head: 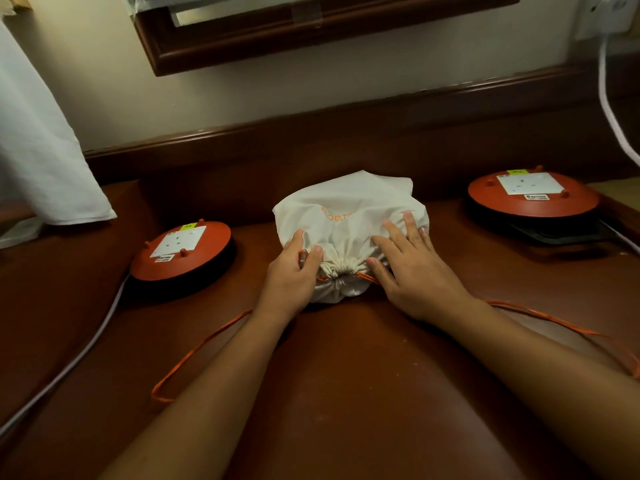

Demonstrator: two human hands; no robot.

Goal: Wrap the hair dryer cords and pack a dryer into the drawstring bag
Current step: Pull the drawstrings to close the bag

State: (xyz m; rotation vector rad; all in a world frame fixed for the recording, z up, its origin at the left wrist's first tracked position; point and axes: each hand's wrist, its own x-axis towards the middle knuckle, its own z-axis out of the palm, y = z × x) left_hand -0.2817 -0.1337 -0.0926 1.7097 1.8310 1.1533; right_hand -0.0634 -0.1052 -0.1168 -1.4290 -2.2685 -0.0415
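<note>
Though cinched, drawstring bag (349, 216) under flat right fingers (398, 237), its neck pinched by curled left fingers (294, 239).

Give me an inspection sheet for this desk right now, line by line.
Surface: glossy brown desk top.
Job's things: white cloth drawstring bag, bulging, neck cinched shut; contents hidden, no hair dryer seen.
Clutter: two round orange cable reels with white sockets, left and right of the bag.
Hands: left hand grips the bag beside its neck; right hand lies flat on it.
Cables: orange drawstring loops trail left and right; white cable beside the left reel; another hangs from a wall plug.
Surroundings: white curtain at left; dark wooden frame on the wall.
</note>
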